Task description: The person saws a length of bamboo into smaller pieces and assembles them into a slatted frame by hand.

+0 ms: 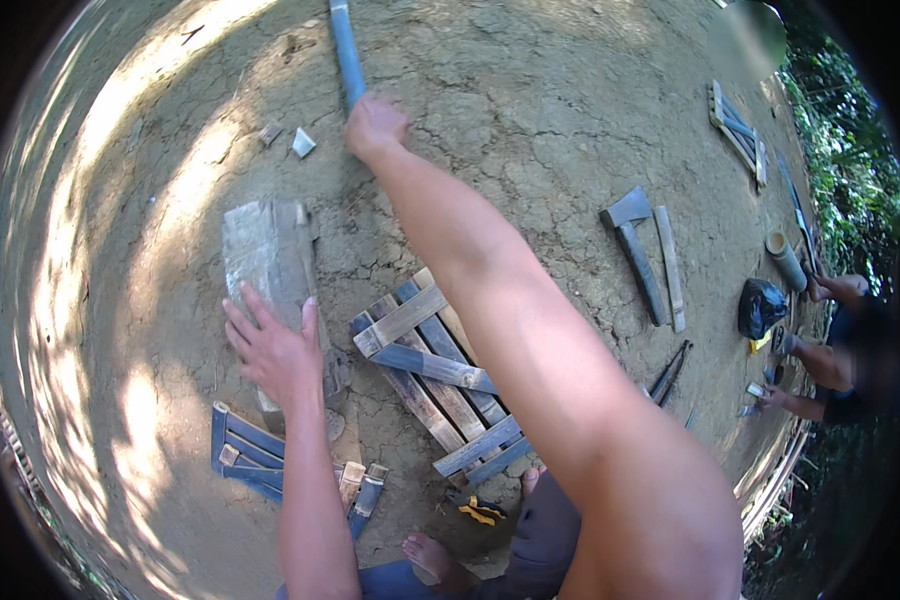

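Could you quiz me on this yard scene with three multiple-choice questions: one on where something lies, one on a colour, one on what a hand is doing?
1. Where does the axe lie?
A. on the bare ground, right of the raised arm
B. on the slat frame
C. under the grey block

2. What colour is the stick?
A. red
B. blue
C. yellow

3. What is the left hand doing?
A. gripping the axe
B. hanging free
C. resting flat on the grey block

Answers: 1 A, it lies on cracked earth. 2 B, the right hand grips a blue stick. 3 C, fingers spread on the block.

Rough grey wood block (266, 262), matt blue-painted slats (440, 385), cracked dry dirt ground (530, 110)
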A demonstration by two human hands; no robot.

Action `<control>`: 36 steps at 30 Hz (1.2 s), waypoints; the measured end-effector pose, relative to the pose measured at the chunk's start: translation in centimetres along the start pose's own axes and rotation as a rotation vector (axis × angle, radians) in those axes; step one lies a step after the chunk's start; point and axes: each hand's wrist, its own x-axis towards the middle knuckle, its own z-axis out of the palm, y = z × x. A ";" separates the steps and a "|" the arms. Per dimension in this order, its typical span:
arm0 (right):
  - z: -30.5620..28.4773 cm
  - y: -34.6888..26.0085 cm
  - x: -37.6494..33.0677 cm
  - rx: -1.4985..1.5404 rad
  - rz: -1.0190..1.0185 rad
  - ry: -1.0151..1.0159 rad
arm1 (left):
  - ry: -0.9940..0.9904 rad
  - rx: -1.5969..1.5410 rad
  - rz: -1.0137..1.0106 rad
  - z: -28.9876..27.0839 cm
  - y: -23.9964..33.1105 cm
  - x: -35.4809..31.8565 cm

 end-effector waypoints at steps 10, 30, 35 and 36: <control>-14.1 9.7 -7.9 0.561 0.101 -0.239 | 0.033 0.101 -0.004 0.1 -0.4 1.6; -32.5 73.0 -74.1 -0.560 0.815 0.397 | 0.088 -0.165 0.309 -0.6 -5.3 11.5; -34.7 64.2 -57.2 -0.517 0.352 0.274 | 0.141 -0.688 0.665 -9.0 5.5 -1.3; -33.9 57.4 -51.5 -0.446 0.178 0.261 | 0.205 -0.654 0.757 -12.1 5.7 -1.7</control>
